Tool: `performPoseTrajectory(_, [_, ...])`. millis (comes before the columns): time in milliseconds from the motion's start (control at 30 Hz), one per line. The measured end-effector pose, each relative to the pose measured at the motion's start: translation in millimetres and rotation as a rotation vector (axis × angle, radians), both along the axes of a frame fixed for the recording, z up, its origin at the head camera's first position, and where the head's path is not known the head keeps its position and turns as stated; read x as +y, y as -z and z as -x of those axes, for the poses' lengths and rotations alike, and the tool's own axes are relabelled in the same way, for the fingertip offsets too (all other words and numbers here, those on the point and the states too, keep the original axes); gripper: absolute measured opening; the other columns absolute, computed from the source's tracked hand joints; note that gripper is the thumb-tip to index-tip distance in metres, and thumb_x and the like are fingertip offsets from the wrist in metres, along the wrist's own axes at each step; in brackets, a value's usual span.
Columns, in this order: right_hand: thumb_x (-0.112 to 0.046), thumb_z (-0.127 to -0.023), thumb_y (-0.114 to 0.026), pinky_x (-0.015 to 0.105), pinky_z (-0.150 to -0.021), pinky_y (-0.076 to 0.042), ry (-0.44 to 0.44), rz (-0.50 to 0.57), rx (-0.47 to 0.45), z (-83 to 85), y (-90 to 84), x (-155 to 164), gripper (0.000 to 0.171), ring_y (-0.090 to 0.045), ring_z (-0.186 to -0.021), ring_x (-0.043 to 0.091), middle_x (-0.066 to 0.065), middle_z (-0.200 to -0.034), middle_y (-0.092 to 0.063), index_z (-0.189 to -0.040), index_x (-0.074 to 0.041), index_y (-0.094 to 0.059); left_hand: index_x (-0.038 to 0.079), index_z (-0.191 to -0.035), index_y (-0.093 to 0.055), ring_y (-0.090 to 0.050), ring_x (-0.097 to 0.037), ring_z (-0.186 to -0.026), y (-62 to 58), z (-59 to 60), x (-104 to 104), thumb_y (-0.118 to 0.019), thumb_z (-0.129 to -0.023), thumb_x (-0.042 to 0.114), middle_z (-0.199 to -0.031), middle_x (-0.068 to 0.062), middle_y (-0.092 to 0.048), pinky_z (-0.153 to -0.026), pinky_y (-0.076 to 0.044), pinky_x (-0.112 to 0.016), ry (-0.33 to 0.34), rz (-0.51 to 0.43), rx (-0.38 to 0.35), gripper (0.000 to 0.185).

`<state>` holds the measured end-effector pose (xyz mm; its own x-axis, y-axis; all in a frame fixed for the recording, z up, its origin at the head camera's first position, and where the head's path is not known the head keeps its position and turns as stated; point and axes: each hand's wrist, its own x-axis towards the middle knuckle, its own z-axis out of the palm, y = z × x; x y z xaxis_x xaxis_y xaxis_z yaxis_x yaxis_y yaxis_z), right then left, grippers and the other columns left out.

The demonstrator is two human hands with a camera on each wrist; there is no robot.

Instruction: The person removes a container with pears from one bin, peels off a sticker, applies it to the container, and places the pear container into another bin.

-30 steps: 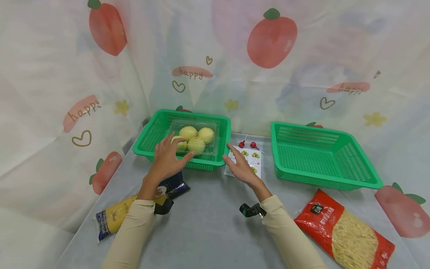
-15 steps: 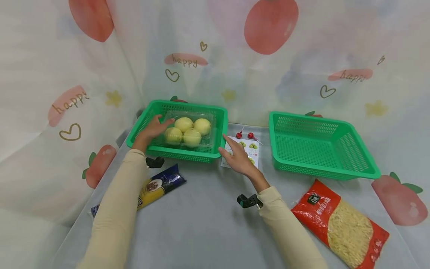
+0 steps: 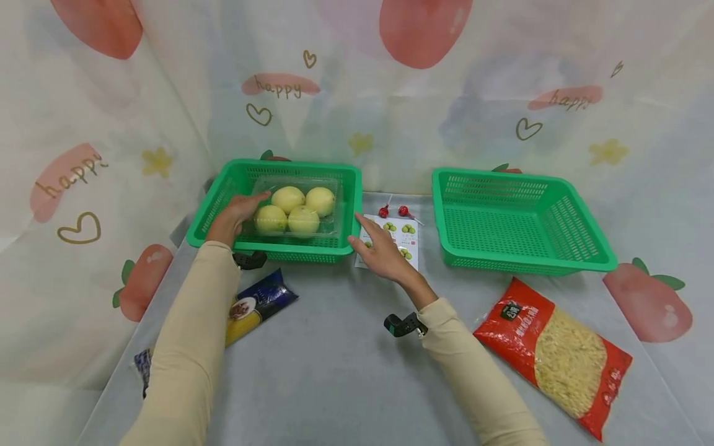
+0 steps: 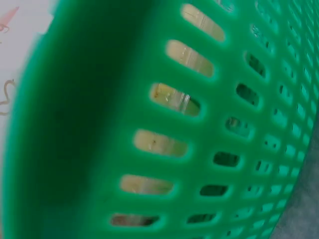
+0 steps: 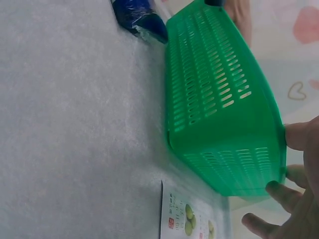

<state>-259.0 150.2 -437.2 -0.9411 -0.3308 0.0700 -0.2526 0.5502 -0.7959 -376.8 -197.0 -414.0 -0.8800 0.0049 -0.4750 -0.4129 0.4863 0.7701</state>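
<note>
I see my left hand (image 3: 231, 217) reaching into the left basket (image 3: 223, 189), its fingers relaxed and lying against the near-left edge of the clear box of yellow fruit (image 3: 295, 207). My right hand (image 3: 379, 251) hovers open, fingers spread, just beside that basket's right corner, above a printed card (image 3: 404, 238). Two red lollipops (image 3: 393, 212) lie just beyond its fingertips.

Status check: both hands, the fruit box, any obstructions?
Left hand on clear fruit box inside left basket. Right hand open by that basket's corner, over the card. Nothing in the way.
</note>
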Motion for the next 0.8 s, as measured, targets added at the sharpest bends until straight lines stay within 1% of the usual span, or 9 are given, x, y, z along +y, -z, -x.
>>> performPoseTrajectory(100, [-0.033,-0.112,-0.053,0.065,-0.128,-0.016,0.013,-0.014,0.007,-0.6,-0.8,-1,0.068,-0.02,-0.162,0.037,0.015,-0.174,-0.027,-0.17,-0.013,-0.025,0.006,-0.166,-0.023,-0.027,-0.045,-0.155,-2.6,-3.8,0,-0.053,-0.103,0.065,-0.172,-0.024,-0.017,-0.123,-0.031,-0.063,-0.035,-0.033,0.07,0.091])
performPoseTrajectory(233, [-0.031,-0.112,-0.052,0.063,-0.13,-0.01,0.027,-0.045,0.029,-0.7,0.8,-3,0.067,-0.022,-0.162,0.036,0.014,-0.173,-0.029,-0.17,-0.012,-0.025,0.011,-0.144,-0.032,-0.042,-0.038,-0.132,-8.2,-7.7,1,-0.059,-0.102,0.063,-0.16,-0.021,-0.03,-0.104,-0.046,-0.055,-0.055,-0.086,0.137,0.072])
performPoseTrajectory(267, [-0.031,-0.112,-0.052,0.062,-0.13,-0.009,0.028,-0.047,0.035,-0.4,1.1,-3,0.066,-0.023,-0.161,0.036,0.014,-0.173,-0.03,-0.17,-0.012,-0.025,0.013,-0.14,-0.033,-0.042,-0.036,-0.132,-10.2,-8.5,1,-0.059,-0.102,0.063,-0.16,-0.019,-0.03,-0.101,-0.047,-0.054,-0.058,-0.097,0.15,0.068])
performPoseTrajectory(367, [-0.032,-0.112,-0.052,0.061,-0.13,-0.011,0.031,-0.054,0.06,0.2,2.3,-5,0.066,-0.025,-0.161,0.035,0.014,-0.172,-0.032,-0.17,-0.012,-0.026,0.02,-0.126,-0.037,-0.049,-0.033,-0.116,-14.7,-11.4,1,-0.062,-0.099,0.064,-0.145,-0.014,-0.041,-0.083,-0.048,-0.047,-0.097,-0.102,0.198,0.058])
performPoseTrajectory(433, [-0.033,-0.111,-0.052,0.061,-0.13,-0.012,0.036,-0.055,0.072,0.3,2.4,-6,0.066,-0.026,-0.16,0.035,0.014,-0.172,-0.033,-0.169,-0.012,-0.028,0.024,-0.121,-0.041,-0.054,-0.029,-0.11,-16.8,-13.8,1,-0.063,-0.098,0.065,-0.132,-0.009,-0.047,-0.072,-0.046,-0.042,-0.127,-0.078,0.226,0.053])
performPoseTrajectory(533, [-0.034,-0.111,-0.053,0.061,-0.129,-0.015,0.043,-0.05,0.074,-0.1,2.3,-5,0.066,-0.026,-0.16,0.035,0.014,-0.172,-0.034,-0.169,-0.012,-0.029,0.027,-0.118,-0.044,-0.061,-0.025,-0.103,-19.3,-18.1,-1,-0.064,-0.097,0.065,-0.122,-0.002,-0.049,-0.062,-0.045,-0.038,-0.166,-0.058,0.251,0.048])
performPoseTrajectory(600, [-0.035,-0.111,-0.053,0.062,-0.129,-0.017,0.046,-0.041,0.067,-0.7,2.4,-4,0.065,-0.026,-0.16,0.035,0.014,-0.172,-0.034,-0.168,-0.012,-0.03,0.027,-0.116,-0.046,-0.063,-0.021,-0.096,-21.8,-21.5,-1,-0.065,-0.097,0.064,-0.121,-0.001,-0.052,-0.057,-0.045,-0.035,-0.196,-0.074,0.262,0.046])
performPoseTrajectory(667, [-0.035,-0.112,-0.053,0.063,-0.128,-0.016,0.045,-0.018,0.056,-1.0,3.0,-3,0.065,-0.025,-0.16,0.035,0.014,-0.172,-0.033,-0.168,-0.012,-0.03,0.025,-0.116,-0.048,-0.066,-0.017,-0.088,-25.6,-25.7,-2,-0.066,-0.097,0.061,-0.125,-0.003,-0.054,-0.057,-0.052,-0.032,-0.224,-0.13,0.276,0.045])
performPoseTrajectory(800, [-0.033,-0.112,-0.055,0.061,-0.13,-0.011,0.04,0.036,0.042,-1.6,3.9,-1,0.065,-0.025,-0.161,0.033,0.014,-0.171,-0.033,-0.167,-0.01,-0.031,0.018,-0.131,-0.052,-0.072,-0.013,-0.079,-36.5,-37.8,-4,-0.068,-0.099,0.055,-0.143,-0.017,-0.058,-0.066,-0.064,-0.031,-0.262,-0.284,0.306,0.051])
